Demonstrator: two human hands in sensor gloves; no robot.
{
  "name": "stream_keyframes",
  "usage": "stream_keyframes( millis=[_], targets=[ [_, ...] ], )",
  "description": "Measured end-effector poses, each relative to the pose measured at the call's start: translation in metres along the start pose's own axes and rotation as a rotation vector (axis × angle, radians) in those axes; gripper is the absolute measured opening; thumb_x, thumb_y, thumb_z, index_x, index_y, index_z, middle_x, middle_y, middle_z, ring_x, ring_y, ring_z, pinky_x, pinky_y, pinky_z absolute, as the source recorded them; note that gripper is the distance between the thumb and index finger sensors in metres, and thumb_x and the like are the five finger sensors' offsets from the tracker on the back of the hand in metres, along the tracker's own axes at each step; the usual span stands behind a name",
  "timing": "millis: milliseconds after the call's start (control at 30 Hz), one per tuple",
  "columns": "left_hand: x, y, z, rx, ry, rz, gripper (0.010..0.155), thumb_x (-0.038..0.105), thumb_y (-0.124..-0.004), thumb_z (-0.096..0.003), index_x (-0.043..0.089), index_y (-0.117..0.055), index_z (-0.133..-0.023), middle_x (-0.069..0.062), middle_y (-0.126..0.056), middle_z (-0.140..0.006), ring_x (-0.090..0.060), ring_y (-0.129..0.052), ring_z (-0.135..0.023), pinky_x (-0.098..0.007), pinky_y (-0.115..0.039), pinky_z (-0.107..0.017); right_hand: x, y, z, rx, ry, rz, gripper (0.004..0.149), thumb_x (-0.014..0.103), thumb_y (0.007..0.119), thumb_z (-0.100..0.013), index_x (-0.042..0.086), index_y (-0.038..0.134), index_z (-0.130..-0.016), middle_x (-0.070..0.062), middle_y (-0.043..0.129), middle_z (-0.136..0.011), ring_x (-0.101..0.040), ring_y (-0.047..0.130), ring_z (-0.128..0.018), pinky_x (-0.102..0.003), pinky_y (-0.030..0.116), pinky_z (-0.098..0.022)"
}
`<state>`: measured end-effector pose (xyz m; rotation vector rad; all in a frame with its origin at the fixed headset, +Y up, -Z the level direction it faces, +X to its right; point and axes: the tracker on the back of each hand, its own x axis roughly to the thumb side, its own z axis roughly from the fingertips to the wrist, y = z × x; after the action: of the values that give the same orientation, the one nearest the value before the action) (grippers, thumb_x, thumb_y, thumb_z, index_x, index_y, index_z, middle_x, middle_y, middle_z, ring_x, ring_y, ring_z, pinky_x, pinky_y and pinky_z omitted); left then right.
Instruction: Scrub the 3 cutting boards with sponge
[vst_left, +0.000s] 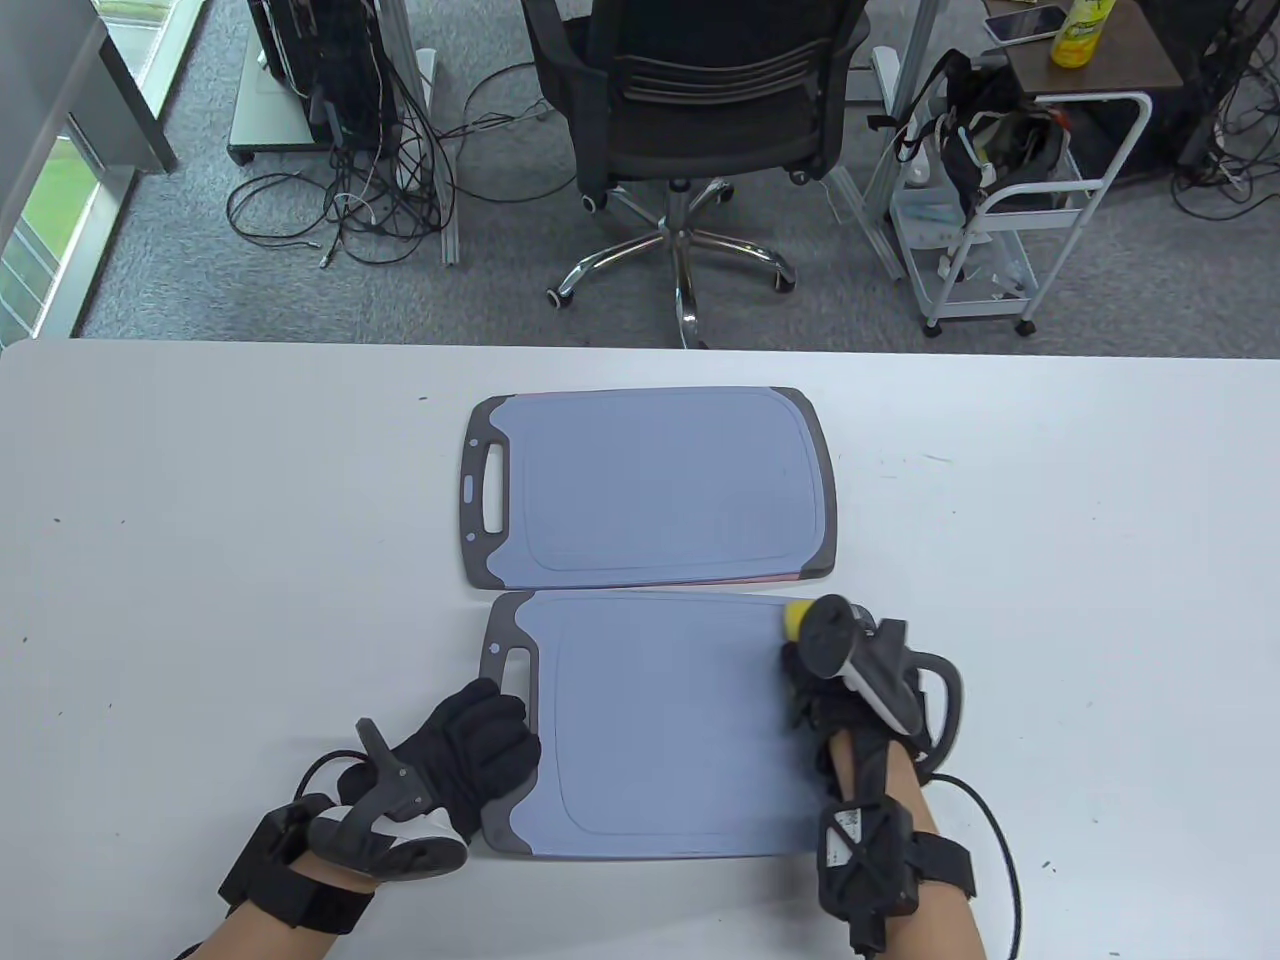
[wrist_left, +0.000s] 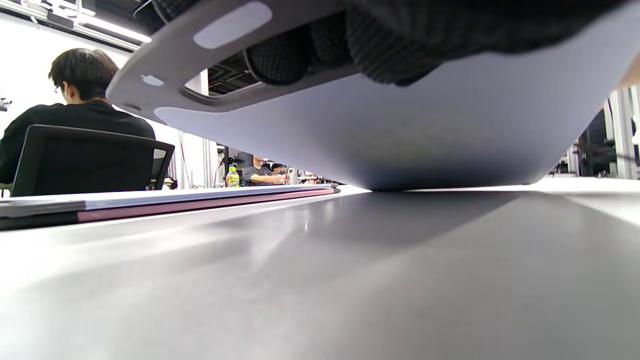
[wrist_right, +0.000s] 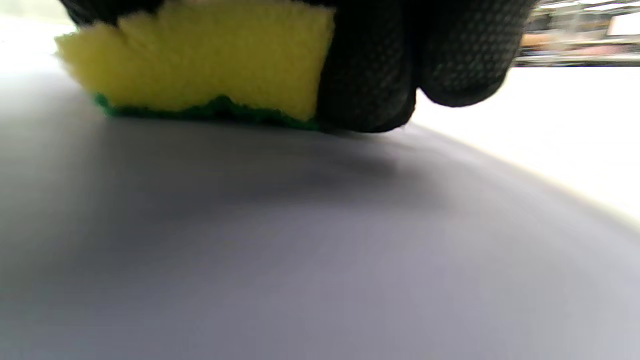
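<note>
Bare table (vst_left: 200, 560) left and right of both cutting boards (vst_left: 650, 490); no gap between them.

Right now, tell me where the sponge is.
Table view: the sponge sits under the right hand, at the far right corner of the near cutting board.

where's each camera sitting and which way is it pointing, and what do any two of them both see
Table view: above, looking down at the table; shows left hand and right hand.
Left wrist view: low by the tabletop, looking under the near cutting board, whose handle end is lifted; left fingertips show.
Right wrist view: just above that board, facing the sponge; right fingers show.
Shared: table and left wrist views both show the far boards.
</note>
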<state>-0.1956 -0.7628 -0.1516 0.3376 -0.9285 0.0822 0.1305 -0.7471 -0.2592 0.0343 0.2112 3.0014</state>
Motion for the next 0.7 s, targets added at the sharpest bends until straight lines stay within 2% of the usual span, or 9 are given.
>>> stream_keyframes(
  millis=[100, 167, 233, 267, 300, 400, 567, 633, 700],
  targets=[
    [0.002, 0.001, 0.000, 0.003, -0.005, -0.005, 0.043, 0.036, -0.083, -0.0557, 0.028, -0.061, -0.091, 0.005, -0.074, -0.091, -0.025, -0.077, -0.094, -0.055, -0.062, -0.075, 0.098, -0.001, 0.023, 0.021, -0.335, 0.005, 0.069, 0.054, 0.072, -0.047, 0.013, 0.062, -0.102, -0.012, 0.079, -0.079, -0.023, 0.089, -0.054, -0.047, 0.076, -0.050],
    [0.002, 0.000, 0.001, 0.000, -0.002, 0.001, 0.043, 0.036, -0.083, -0.0558, 0.028, -0.061, -0.091, 0.004, -0.074, -0.091, -0.025, -0.077, -0.094, -0.055, -0.062, -0.075, 0.144, -0.001, 0.043, 0.023, -0.529, 0.055, 0.069, 0.055, 0.071, -0.047, 0.015, 0.061, -0.102, -0.010, 0.078, -0.080, -0.021, 0.089, -0.055, -0.046, 0.077, -0.051],
    [0.002, 0.000, 0.002, 0.002, 0.000, -0.001, 0.043, 0.036, -0.084, -0.0554, 0.027, -0.062, -0.091, 0.004, -0.075, -0.090, -0.026, -0.077, -0.093, -0.055, -0.062, -0.075, 0.164, 0.001, 0.052, -0.007, -0.576, 0.108, 0.067, 0.051, 0.069, -0.048, 0.011, 0.062, -0.102, -0.011, 0.079, -0.080, -0.022, 0.089, -0.055, -0.047, 0.076, -0.051],
    [0.001, 0.000, 0.002, 0.000, 0.019, -0.001, 0.042, 0.036, -0.084, -0.0554, 0.028, -0.062, -0.090, 0.004, -0.075, -0.091, -0.025, -0.077, -0.094, -0.054, -0.062, -0.075, 0.161, 0.001, 0.053, -0.035, -0.525, 0.186, 0.067, 0.054, 0.067, -0.047, 0.016, 0.060, -0.103, -0.007, 0.078, -0.081, -0.020, 0.089, -0.056, -0.046, 0.077, -0.052],
    [0.001, 0.000, 0.003, 0.001, 0.014, 0.012, 0.043, 0.037, -0.084, -0.0553, 0.028, -0.062, -0.091, 0.005, -0.075, -0.091, -0.024, -0.077, -0.094, -0.054, -0.062, -0.075, 0.151, 0.001, 0.048, -0.017, -0.538, 0.189, 0.068, 0.056, 0.065, -0.049, 0.019, 0.057, -0.104, -0.006, 0.076, -0.083, -0.018, 0.088, -0.058, -0.044, 0.077, -0.053],
    [0.003, 0.000, 0.002, -0.003, 0.007, -0.002, 0.043, 0.037, -0.084, -0.0553, 0.028, -0.062, -0.091, 0.005, -0.075, -0.091, -0.024, -0.077, -0.094, -0.054, -0.062, -0.075, 0.095, 0.002, 0.037, -0.013, -0.334, 0.113, 0.068, 0.054, 0.070, -0.047, 0.017, 0.060, -0.103, -0.009, 0.078, -0.081, -0.022, 0.089, -0.056, -0.047, 0.076, -0.051],
    [0.004, -0.003, 0.000, -0.081, 0.047, -0.010, 0.044, 0.037, -0.083, -0.0547, 0.029, -0.060, -0.091, 0.006, -0.072, -0.091, -0.023, -0.075, -0.095, -0.053, -0.059, -0.076, -0.053, 0.011, 0.028, -0.011, 0.121, 0.127, 0.067, 0.053, 0.070, -0.046, 0.015, 0.063, -0.101, -0.010, 0.081, -0.078, -0.022, 0.090, -0.054, -0.047, 0.077, -0.049],
    [0.004, -0.002, 0.000, -0.062, 0.035, 0.001, 0.044, 0.037, -0.083, -0.0553, 0.029, -0.059, -0.091, 0.006, -0.072, -0.092, -0.024, -0.074, -0.096, -0.054, -0.058, -0.076, -0.106, 0.013, 0.034, 0.011, 0.321, 0.075, 0.067, 0.053, 0.071, -0.047, 0.013, 0.065, -0.101, -0.012, 0.081, -0.078, -0.023, 0.090, -0.053, -0.047, 0.077, -0.048],
    [0.004, -0.002, 0.000, -0.067, 0.036, -0.002, 0.044, 0.037, -0.083, -0.0554, 0.029, -0.059, -0.091, 0.006, -0.072, -0.092, -0.024, -0.074, -0.096, -0.054, -0.058, -0.076, -0.122, 0.015, 0.038, 0.039, 0.368, 0.022, 0.068, 0.053, 0.071, -0.047, 0.012, 0.064, -0.101, -0.011, 0.080, -0.079, -0.023, 0.090, -0.053, -0.047, 0.077, -0.048]
  ],
)
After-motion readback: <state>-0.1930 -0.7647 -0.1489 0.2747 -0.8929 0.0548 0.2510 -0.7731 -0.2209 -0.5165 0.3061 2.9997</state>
